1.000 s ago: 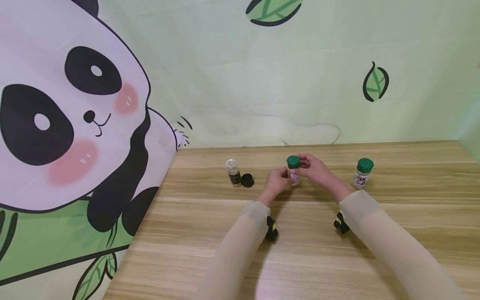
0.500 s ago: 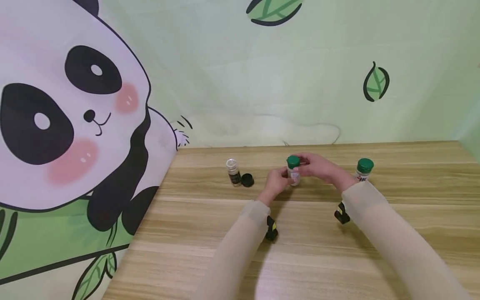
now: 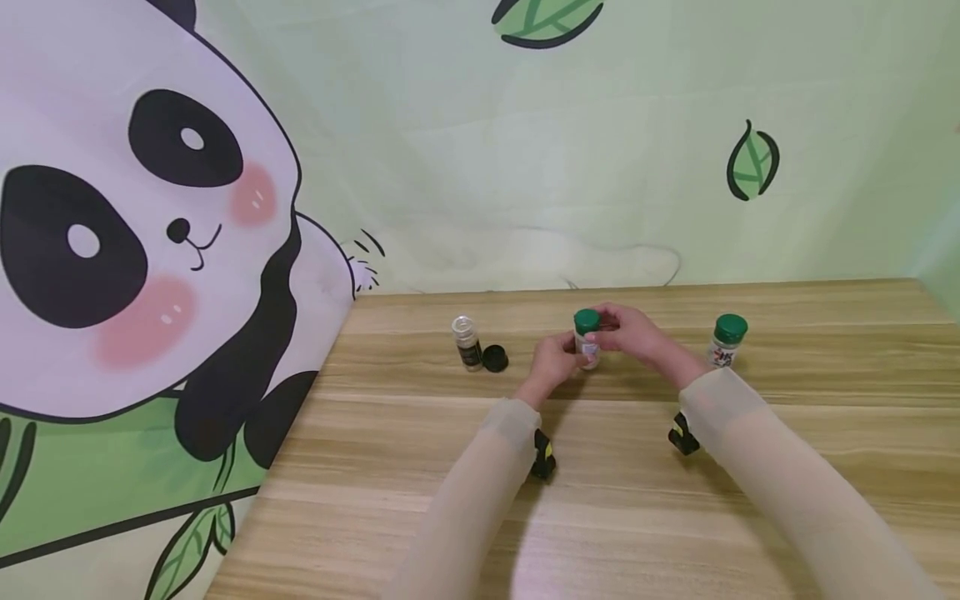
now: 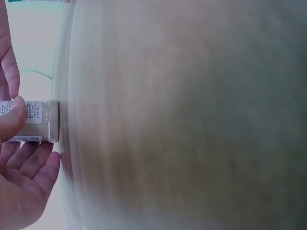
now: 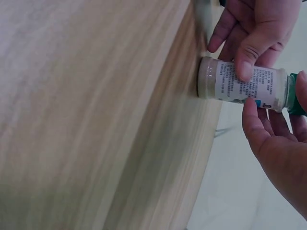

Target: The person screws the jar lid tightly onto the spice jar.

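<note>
Near the back of the table, a small spice jar (image 3: 588,348) with a green cap (image 3: 587,320) stands upright between both hands. My left hand (image 3: 552,362) holds the jar's body from the left; in the right wrist view its thumb (image 5: 247,62) presses on the white printed label (image 5: 249,84). My right hand (image 3: 633,333) comes from the right and grips at the cap, its thumb (image 5: 302,88) against the green side and other fingers curving behind the jar. The jar's base (image 5: 205,79) is at the tabletop. In the left wrist view the cap is out of frame.
To the left stands an uncapped clear jar (image 3: 467,343) with a dark label, a black cap (image 3: 495,359) beside it. Another green-capped jar (image 3: 723,350) stands at the right, its lower part behind the right sleeve (image 3: 720,400). A panda-print cloth (image 3: 480,167) backs the table.
My right hand and wrist swung outward to the right, then came partway back, with the fingers staying at the cap. My left hand and the jar have kept their place.
</note>
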`<state>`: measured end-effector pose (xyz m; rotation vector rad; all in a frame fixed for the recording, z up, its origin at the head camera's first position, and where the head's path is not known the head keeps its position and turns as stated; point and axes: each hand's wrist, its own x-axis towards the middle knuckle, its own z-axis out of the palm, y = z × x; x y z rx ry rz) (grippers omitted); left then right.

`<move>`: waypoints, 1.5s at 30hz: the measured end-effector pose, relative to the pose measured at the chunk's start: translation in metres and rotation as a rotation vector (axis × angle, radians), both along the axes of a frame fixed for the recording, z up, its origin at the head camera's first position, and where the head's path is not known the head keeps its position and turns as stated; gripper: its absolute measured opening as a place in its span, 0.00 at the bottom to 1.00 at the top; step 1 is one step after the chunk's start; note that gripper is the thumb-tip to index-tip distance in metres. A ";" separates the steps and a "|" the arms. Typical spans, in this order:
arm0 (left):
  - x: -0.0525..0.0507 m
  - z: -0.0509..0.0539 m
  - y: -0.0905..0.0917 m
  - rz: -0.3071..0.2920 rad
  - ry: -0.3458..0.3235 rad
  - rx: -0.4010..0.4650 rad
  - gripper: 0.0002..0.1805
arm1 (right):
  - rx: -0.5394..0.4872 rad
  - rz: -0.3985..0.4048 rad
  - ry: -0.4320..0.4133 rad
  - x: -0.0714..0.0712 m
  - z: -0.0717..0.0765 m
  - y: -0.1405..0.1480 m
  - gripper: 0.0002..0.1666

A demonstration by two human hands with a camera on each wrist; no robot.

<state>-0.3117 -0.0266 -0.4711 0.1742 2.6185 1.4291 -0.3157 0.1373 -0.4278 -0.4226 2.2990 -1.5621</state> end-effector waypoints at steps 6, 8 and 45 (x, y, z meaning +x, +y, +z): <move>-0.001 0.002 -0.001 -0.014 0.003 -0.023 0.19 | -0.033 -0.038 -0.010 -0.002 -0.006 -0.001 0.31; -0.001 0.002 -0.001 -0.018 0.008 -0.029 0.19 | -0.042 -0.056 -0.015 -0.002 -0.007 -0.002 0.31; 0.001 0.004 0.000 -0.014 0.005 -0.042 0.21 | 0.086 0.037 -0.005 0.001 0.005 0.000 0.34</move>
